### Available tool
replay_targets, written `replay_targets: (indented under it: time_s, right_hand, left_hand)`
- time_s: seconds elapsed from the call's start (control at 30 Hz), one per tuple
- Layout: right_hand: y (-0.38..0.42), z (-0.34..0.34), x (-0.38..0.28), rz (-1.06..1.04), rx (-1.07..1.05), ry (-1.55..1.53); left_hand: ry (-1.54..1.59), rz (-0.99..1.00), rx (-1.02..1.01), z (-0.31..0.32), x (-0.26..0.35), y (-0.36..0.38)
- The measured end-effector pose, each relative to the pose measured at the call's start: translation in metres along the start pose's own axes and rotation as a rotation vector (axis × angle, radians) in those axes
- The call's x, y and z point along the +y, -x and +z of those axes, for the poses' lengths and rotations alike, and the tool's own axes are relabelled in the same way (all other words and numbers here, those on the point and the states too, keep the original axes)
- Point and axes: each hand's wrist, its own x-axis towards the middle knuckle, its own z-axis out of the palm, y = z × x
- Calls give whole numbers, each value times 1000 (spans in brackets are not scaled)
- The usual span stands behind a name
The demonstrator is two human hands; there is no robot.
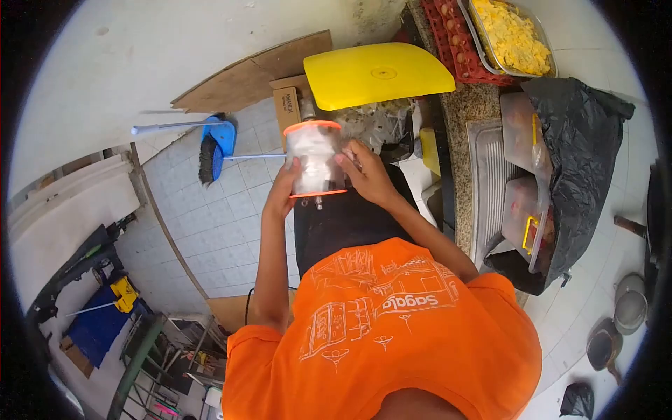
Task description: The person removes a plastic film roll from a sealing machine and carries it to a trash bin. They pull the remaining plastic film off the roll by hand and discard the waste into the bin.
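Observation:
I hold a shiny, clear cylinder with an orange rim at each end, like a spool of transparent film (315, 159), in front of my waist. My left hand (284, 183) is closed against its left side, thumb on the near face. On the opposite side, my right hand (367, 172) grips it with bent fingers. The far sides of both hands are hidden behind it. What is wound on or inside the cylinder is blurred.
A yellow lid (381, 73) tops a bin of clear plastic waste beyond my hands. The granite counter (458, 140) at right carries egg trays (462, 45), a tray of yellow food (511, 35) and a black bag (581, 154). A blue dustpan (222, 133) and broom lie left.

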Motion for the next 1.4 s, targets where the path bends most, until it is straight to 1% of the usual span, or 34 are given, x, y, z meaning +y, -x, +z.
replay_targets:
  time_s: [0.03,0.07,0.1,0.13,0.17,0.2,0.23,0.3,0.33,0.37,0.4,0.43,0.47,0.5,0.57,0.6,0.63,0.67,0.7,0.73,0.77,0.8,0.83,0.87,0.9,0.97,1.03,1.07,1.1,1.17,1.23,1.3,1.37,1.4]
  right_hand:
    - [0,-2,-7,13,-16,-91]
    - [3,-8,-6,14,-19,-91]
    - [4,-20,-4,3,62,-189]
    - [2,-36,0,-16,147,-286]
    - [-4,-62,13,149,222,-332]
    - [-12,-88,28,291,196,-338]
    - [-7,-92,41,296,201,-338]
    - [-6,-92,65,-28,285,687]
    - [-1,-74,24,62,380,1128]
    - [-3,-67,10,-17,285,795]
    - [-1,-60,1,-85,183,460]
    - [0,-43,-10,-84,184,458]
    - [2,-23,-22,53,14,178]
    - [5,-14,-27,190,-153,-106]
    - [4,-24,-23,232,-108,-162]
    - [4,-29,-21,276,-76,-217]
    - [7,-32,-26,278,-69,-215]
    - [12,-35,-36,262,52,-79]
    - [18,-36,-44,245,165,58]
    - [22,-29,-51,177,259,275]
    - [28,-32,-53,185,251,272]
    - [31,-41,-53,100,163,208]
    - [32,-50,-54,13,81,145]
    - [31,-60,-55,104,157,10]
    - [30,-64,-51,107,170,10]
    - [32,-68,-46,189,-178,-199]
    - [40,-60,-50,202,-118,-211]
    - [45,-52,-53,163,73,91]
    - [50,-49,-54,120,254,393]
    - [53,-61,-50,84,255,315]
    - [53,-76,-45,21,261,152]
    - [57,-81,-44,-5,273,72]
    - [56,-78,-50,120,-113,-170]
    - [61,-80,-57,205,-60,-97]
  left_hand:
    - [2,2,3,-10,-7,-3]
    - [218,28,-86,-19,-17,-5]
    - [433,59,-175,-32,-28,-11]
    - [549,210,-388,-70,-62,-38]
    - [840,259,-771,-60,-62,-44]
    - [739,280,-636,-51,-56,-32]
    - [636,303,-506,-38,-45,-19]
    - [688,357,-572,8,-18,-5]
    - [736,410,-632,19,-11,-3]
    - [737,417,-629,5,-26,-16]
    - [736,346,-586,-20,-56,-40]
    - [730,272,-550,-34,-70,-57]
    - [930,277,-748,-18,-67,-62]
    - [720,318,-555,2,-59,-54]
    - [263,198,-28,13,-55,-41]
    - [266,198,-31,22,-51,-33]
    - [96,226,54,48,-24,-15]
    - [-73,251,138,67,-8,-3]
    - [-68,248,136,77,-6,2]
    - [-180,270,31,84,-6,8]
    - [-293,285,-70,86,-9,14]
    - [-157,233,0,76,-29,2]
    - [-158,242,1,64,-44,-7]
    - [190,237,-289,48,-56,-13]
    - [542,216,-581,41,-65,-17]
    - [528,229,-576,62,-62,-12]
    - [275,70,-127,90,-32,7]
    - [241,219,-109,104,-25,12]
    - [247,218,-107,108,-31,15]
    - [-120,243,-76,110,-40,16]
    - [-98,250,-89,95,-54,5]
    - [478,406,-437,97,-57,7]
    - [451,367,-371,104,-46,11]
    - [336,208,-243,106,-38,11]
